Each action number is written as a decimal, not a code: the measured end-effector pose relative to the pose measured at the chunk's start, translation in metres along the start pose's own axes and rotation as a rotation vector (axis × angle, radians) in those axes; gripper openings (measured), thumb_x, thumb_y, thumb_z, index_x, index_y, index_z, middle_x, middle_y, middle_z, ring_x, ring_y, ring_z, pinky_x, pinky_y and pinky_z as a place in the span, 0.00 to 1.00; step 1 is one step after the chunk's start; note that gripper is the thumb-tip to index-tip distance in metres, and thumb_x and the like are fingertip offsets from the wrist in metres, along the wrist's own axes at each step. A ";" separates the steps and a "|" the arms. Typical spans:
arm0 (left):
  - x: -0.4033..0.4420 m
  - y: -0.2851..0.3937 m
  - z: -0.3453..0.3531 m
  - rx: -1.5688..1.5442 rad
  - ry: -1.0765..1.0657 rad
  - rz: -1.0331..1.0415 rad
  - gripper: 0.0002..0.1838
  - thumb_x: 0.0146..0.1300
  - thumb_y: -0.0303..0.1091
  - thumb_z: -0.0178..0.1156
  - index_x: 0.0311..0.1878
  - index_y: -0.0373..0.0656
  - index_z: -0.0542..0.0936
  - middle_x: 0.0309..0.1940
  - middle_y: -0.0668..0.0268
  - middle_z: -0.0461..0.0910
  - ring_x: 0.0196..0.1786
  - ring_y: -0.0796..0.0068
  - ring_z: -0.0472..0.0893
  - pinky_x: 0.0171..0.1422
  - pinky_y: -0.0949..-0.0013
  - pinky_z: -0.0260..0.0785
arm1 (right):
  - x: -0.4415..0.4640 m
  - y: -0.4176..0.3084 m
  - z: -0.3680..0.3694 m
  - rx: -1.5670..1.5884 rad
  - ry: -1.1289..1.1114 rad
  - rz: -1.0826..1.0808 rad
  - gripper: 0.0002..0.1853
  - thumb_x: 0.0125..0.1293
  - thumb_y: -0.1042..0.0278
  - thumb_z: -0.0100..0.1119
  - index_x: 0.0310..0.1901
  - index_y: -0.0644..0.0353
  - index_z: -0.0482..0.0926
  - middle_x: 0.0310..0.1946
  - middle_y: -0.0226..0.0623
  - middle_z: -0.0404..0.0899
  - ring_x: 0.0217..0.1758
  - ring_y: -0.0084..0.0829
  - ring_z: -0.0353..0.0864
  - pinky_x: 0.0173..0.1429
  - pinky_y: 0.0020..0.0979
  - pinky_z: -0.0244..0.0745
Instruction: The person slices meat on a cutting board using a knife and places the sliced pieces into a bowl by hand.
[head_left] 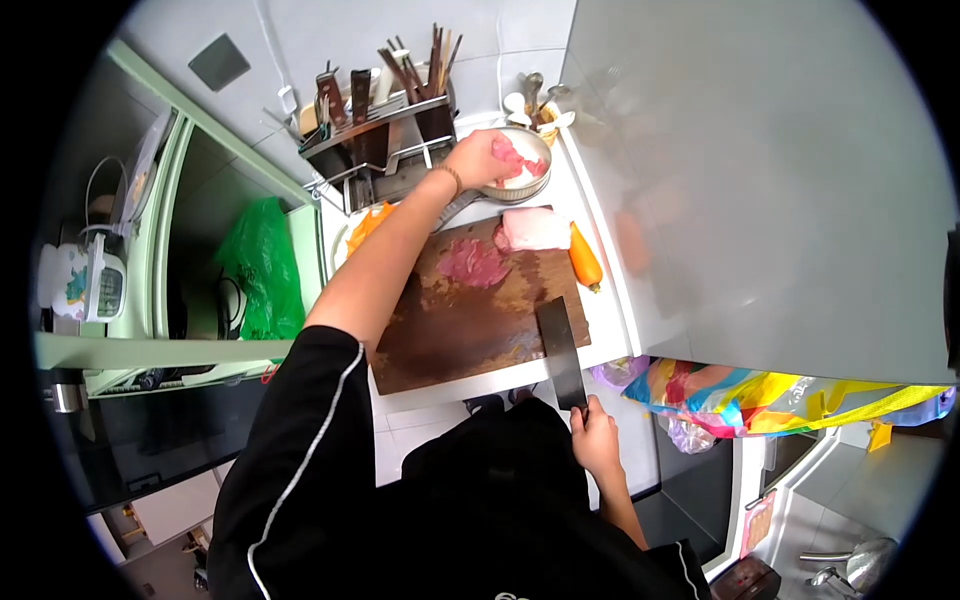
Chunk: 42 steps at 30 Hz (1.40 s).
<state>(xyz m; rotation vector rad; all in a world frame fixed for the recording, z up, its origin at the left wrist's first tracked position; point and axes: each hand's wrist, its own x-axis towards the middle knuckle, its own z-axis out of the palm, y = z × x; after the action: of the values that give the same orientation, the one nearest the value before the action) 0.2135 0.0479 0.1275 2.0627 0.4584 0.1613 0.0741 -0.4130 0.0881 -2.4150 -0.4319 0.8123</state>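
My left hand reaches over a round metal pan at the back of the counter. Its fingers are closed on raw meat slices, and more pink pieces lie on the pan's white inside. In my right hand is the handle of a cleaver, its dark blade lying over the right front part of the wooden cutting board. Sliced raw meat lies in a flat pile on the board. Behind it sits a larger pale slab of meat, with an orange carrot at its right.
A metal rack with knives and chopsticks stands against the back wall. Spoons stand behind the pan. On the left is a green plastic bag; a colourful bag hangs right, below a large grey panel.
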 end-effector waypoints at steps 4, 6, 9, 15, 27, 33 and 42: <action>0.041 0.005 -0.020 0.302 -0.418 -0.065 0.18 0.69 0.36 0.69 0.56 0.33 0.85 0.44 0.61 0.89 0.45 0.77 0.87 0.49 0.72 0.80 | 0.006 0.004 -0.010 0.025 0.012 0.041 0.10 0.76 0.64 0.57 0.46 0.63 0.73 0.32 0.55 0.85 0.41 0.65 0.84 0.46 0.60 0.77; 0.028 0.007 -0.029 -0.062 -0.218 -0.224 0.19 0.74 0.36 0.62 0.61 0.34 0.83 0.48 0.59 0.89 0.46 0.78 0.87 0.45 0.73 0.82 | 0.008 0.010 -0.012 0.043 0.045 0.033 0.10 0.76 0.64 0.58 0.45 0.63 0.73 0.31 0.55 0.85 0.40 0.65 0.84 0.45 0.59 0.77; -0.026 -0.010 -0.036 -0.573 0.076 -0.170 0.17 0.76 0.35 0.58 0.60 0.36 0.83 0.45 0.64 0.89 0.37 0.79 0.86 0.40 0.74 0.81 | 0.011 0.016 -0.017 0.088 0.055 0.033 0.10 0.76 0.66 0.58 0.43 0.64 0.73 0.30 0.55 0.84 0.39 0.64 0.84 0.44 0.58 0.77; -0.146 -0.130 0.063 0.116 0.215 -0.087 0.16 0.66 0.39 0.70 0.50 0.37 0.86 0.44 0.57 0.87 0.44 0.61 0.86 0.51 0.58 0.79 | 0.026 0.015 -0.018 0.093 0.005 0.018 0.10 0.76 0.67 0.58 0.41 0.65 0.72 0.29 0.54 0.84 0.36 0.64 0.84 0.42 0.57 0.76; -0.146 -0.119 0.068 0.000 0.082 -0.183 0.08 0.63 0.29 0.73 0.36 0.40 0.82 0.34 0.66 0.86 0.40 0.68 0.87 0.45 0.65 0.79 | 0.037 -0.003 -0.011 0.029 -0.049 -0.070 0.09 0.75 0.66 0.59 0.44 0.63 0.74 0.29 0.55 0.83 0.38 0.64 0.84 0.43 0.58 0.76; -0.160 -0.084 0.059 -0.953 -0.109 -0.369 0.09 0.68 0.25 0.69 0.48 0.39 0.80 0.36 0.67 0.85 0.41 0.74 0.87 0.48 0.69 0.82 | 0.031 -0.005 -0.008 0.014 -0.047 -0.079 0.09 0.75 0.66 0.59 0.43 0.64 0.73 0.29 0.55 0.83 0.37 0.64 0.84 0.42 0.58 0.75; -0.220 -0.135 0.070 0.020 -0.225 -0.445 0.10 0.57 0.24 0.74 0.38 0.37 0.82 0.34 0.65 0.86 0.31 0.76 0.85 0.37 0.69 0.77 | 0.030 -0.013 0.008 0.039 -0.076 -0.102 0.10 0.76 0.67 0.58 0.41 0.65 0.71 0.25 0.54 0.80 0.33 0.63 0.82 0.38 0.55 0.73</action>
<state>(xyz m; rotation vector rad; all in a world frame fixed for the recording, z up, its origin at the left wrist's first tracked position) -0.0023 -0.0320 -0.0078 1.9171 0.7636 -0.3379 0.0906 -0.3857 0.0769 -2.3116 -0.5592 0.8608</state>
